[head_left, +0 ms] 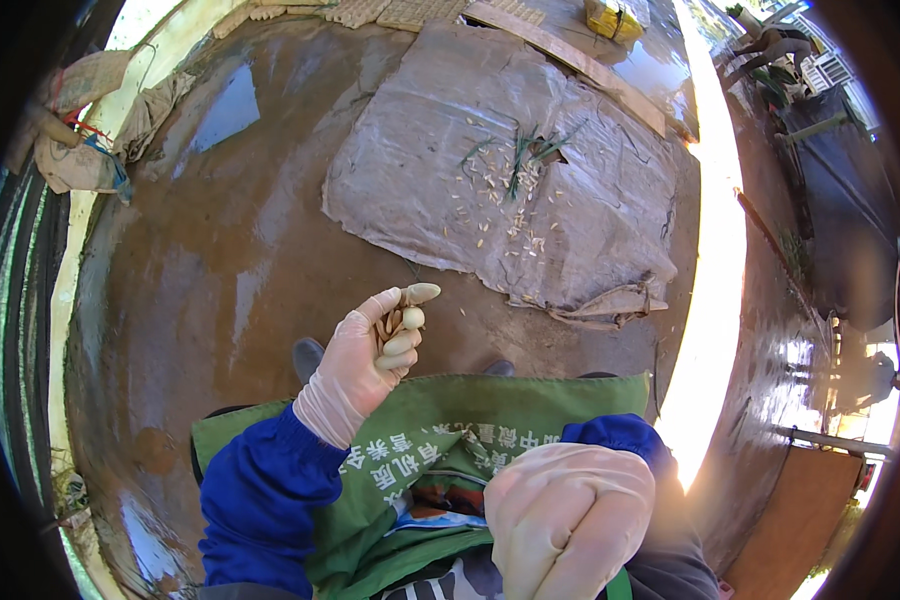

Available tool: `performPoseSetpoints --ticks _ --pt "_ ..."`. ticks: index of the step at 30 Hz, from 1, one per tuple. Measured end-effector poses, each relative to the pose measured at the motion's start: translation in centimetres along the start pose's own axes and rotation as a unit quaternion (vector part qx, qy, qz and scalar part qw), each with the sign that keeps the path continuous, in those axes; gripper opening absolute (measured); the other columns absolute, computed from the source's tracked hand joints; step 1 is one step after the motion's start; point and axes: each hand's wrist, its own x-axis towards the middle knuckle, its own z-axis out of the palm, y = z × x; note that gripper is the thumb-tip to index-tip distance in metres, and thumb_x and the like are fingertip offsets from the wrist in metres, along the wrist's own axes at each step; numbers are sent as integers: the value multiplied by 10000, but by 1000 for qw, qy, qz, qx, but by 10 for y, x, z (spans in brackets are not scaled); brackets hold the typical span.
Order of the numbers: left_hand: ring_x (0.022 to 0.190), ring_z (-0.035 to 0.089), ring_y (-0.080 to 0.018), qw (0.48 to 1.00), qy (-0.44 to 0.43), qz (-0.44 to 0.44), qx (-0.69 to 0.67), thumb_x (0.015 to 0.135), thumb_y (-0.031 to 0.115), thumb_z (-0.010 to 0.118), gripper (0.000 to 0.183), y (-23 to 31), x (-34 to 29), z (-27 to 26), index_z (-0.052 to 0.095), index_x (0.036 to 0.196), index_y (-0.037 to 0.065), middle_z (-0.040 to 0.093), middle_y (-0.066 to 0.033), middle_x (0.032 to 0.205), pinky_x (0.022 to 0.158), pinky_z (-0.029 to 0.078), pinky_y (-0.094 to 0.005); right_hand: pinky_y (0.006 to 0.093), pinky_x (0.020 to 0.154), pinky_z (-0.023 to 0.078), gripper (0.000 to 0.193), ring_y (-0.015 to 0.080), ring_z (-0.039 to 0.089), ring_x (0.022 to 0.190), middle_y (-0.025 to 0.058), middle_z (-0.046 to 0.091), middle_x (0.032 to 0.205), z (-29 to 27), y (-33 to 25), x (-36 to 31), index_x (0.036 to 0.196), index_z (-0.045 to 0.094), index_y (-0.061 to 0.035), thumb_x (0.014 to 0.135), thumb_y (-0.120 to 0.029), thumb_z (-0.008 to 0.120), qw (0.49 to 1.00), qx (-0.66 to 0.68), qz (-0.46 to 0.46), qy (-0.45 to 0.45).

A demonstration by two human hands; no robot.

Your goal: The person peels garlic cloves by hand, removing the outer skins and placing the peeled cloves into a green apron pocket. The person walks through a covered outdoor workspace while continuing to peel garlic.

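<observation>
My left hand (370, 355), in a pale rubber glove and blue sleeve, is raised in front of me with the fingers curled around a small bunch of tan seeds (392, 325). My right hand (568, 515), also gloved, is closed into a fist low in the picture, just above a green apron (450, 420) with white printing; whether it holds anything is hidden. Beyond the hands a grey-brown tarp (490, 160) lies on wet muddy ground, with several scattered pale seeds (515, 225) and a few green stalks (535, 150) on it.
The ground (220, 270) is wet brown mud with puddles. Sacks (80, 130) lie at the far left by a pale curb. A wooden plank (570, 60) and a yellow box (615, 18) sit at the top. A person (770, 45) bends at the far right.
</observation>
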Motion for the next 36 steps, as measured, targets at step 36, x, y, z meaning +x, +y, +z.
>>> performPoseSetpoints --ticks 36 --pt "505 342 -46 999 -5 10 38 980 188 430 330 -1 2 -3 573 1158 -50 562 0 735 406 233 -191 301 539 452 106 216 632 657 86 642 848 3 -12 -3 909 658 -18 873 -118 651 987 -131 -66 -62"
